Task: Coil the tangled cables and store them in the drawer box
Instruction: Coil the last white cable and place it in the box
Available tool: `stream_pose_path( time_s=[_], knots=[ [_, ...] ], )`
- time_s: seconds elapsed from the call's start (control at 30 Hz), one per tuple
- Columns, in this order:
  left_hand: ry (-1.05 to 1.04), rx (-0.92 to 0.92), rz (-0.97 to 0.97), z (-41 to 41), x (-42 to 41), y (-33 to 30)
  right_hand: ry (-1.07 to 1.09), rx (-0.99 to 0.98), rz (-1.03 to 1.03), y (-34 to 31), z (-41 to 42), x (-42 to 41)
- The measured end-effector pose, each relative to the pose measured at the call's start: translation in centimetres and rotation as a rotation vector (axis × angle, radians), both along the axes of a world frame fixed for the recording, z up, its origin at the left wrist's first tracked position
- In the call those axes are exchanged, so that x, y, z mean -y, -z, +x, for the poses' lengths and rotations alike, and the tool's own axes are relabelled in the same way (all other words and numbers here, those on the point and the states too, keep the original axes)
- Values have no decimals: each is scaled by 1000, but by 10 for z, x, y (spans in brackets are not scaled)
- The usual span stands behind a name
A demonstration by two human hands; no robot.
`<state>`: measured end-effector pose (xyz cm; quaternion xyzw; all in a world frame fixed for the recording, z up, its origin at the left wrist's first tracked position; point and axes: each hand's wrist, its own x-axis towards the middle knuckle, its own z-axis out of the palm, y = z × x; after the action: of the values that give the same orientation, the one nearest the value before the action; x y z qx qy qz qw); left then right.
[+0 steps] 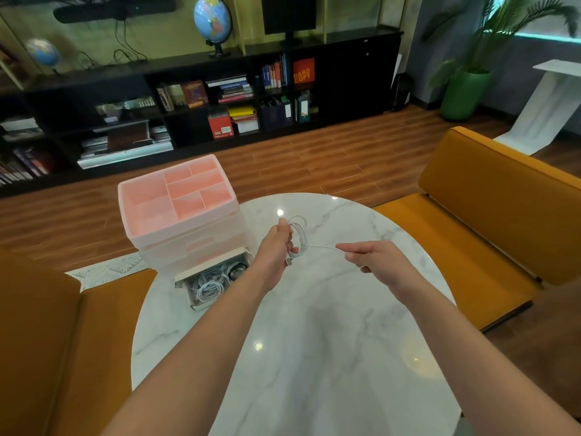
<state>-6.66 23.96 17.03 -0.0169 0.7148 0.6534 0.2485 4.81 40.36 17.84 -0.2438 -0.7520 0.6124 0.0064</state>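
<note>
My left hand [278,243] grips a white cable [300,237] gathered into several loops above the round marble table [330,341]. A USB plug hangs below that hand. One strand runs right from the coil to my right hand [374,256], which pinches it in curled fingers. The pink and translucent drawer box [179,209] stands at the table's far left edge, its divided top tray showing. In front of it lies an open white cardboard box [213,278] holding several coiled white cables and a dark one.
Orange sofa seats flank the table on the left [47,341] and right [503,209]. A black bookshelf [188,99] with books and a globe lines the far wall. A green planter [465,92] stands at the back right on the wooden floor.
</note>
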Motion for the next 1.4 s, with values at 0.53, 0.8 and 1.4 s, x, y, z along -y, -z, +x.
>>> stream_pose_path(
  time_s=[0.53, 0.8, 1.4],
  knots=[
    [-41, 143, 272, 10, -14, -16, 20, 118, 607, 47, 5, -13],
    [-48, 309, 383, 26, -21, -1, 356, -152, -413, 31, -2, 19],
    [80, 127, 211, 29, -36, 15, 141, -103, -853, 22, 1, 38]
  ],
)
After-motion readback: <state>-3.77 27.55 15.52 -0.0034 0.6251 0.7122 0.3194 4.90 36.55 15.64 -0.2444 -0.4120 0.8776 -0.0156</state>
